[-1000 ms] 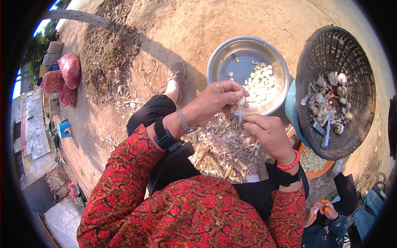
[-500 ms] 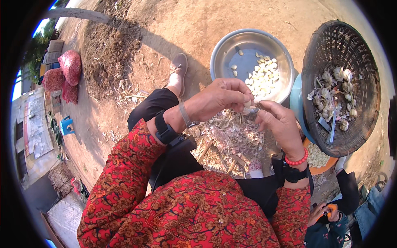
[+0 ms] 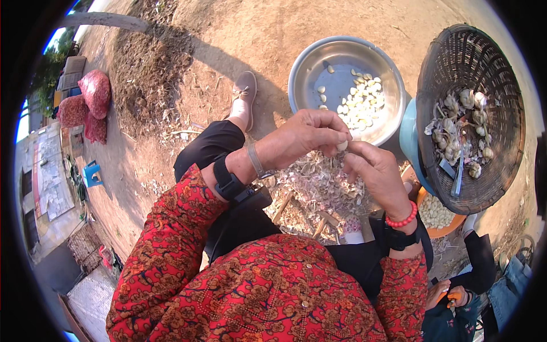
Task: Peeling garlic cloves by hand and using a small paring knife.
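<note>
My left hand (image 3: 318, 134) pinches a pale garlic clove (image 3: 342, 146) between thumb and fingers, just in front of the metal basin (image 3: 305, 68). Against the clove's other side press the bent fingertips of my right hand (image 3: 373, 171); whether a scrap of skin or a small tool is also between them, I cannot tell. Peeled garlic cloves (image 3: 363, 104) lie mostly in the basin's right half, with a few at its left. Beneath my hands is a heap of papery garlic skins (image 3: 322, 185).
A dark woven basket (image 3: 504, 125) with garlic bulbs (image 3: 451, 134) and a knife (image 3: 458, 176) tilts on a blue tub (image 3: 409, 131) at right. Behind it stands an orange basin (image 3: 439, 232) of cloves. Another person's hands (image 3: 447, 294) work at lower right. Red mesh sacks (image 3: 96, 94) lie far left.
My right hand has moved left and slightly up, so its fingertips now meet the clove at my left hand. The other person's hands have shifted a little.
</note>
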Tool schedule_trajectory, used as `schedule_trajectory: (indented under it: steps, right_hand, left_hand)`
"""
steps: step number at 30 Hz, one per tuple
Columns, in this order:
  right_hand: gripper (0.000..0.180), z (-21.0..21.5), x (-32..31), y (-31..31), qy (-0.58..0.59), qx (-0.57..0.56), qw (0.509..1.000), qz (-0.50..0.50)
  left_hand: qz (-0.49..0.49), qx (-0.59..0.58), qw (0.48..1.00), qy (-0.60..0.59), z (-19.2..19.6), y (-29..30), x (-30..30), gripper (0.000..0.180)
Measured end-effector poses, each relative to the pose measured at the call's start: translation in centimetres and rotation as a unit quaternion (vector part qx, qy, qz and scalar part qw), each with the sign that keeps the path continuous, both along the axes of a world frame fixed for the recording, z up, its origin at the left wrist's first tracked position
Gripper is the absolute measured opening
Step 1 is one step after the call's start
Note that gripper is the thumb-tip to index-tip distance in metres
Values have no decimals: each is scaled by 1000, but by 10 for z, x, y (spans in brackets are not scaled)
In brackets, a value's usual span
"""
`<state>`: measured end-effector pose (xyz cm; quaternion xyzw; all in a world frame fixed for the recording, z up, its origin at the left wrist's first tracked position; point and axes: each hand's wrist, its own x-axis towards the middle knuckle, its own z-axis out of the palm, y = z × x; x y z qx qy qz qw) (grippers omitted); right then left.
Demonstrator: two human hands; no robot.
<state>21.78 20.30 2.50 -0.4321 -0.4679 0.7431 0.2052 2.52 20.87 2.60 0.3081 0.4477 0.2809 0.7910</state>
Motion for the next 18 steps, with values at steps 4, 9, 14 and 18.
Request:
schedule_trajectory:
  steps: [4,9,14,18]
  right_hand:
    - [18,0,2,0,-14,4,1000,-6]
    - [17,1,0,-2,-38,19,999,-3]
    - [16,0,0,-5,-25,29,999,-15]
    - [16,-3,2,-3,-12,22,999,-38]
  left_hand:
    - [6,31,999,33,0,-2,4,15]
    - [-31,146,985,89,-6,-8,5,15]
    - [-21,132,988,71,-6,-8,2,14]
    - [-7,70,997,31,-4,-4,1,15]
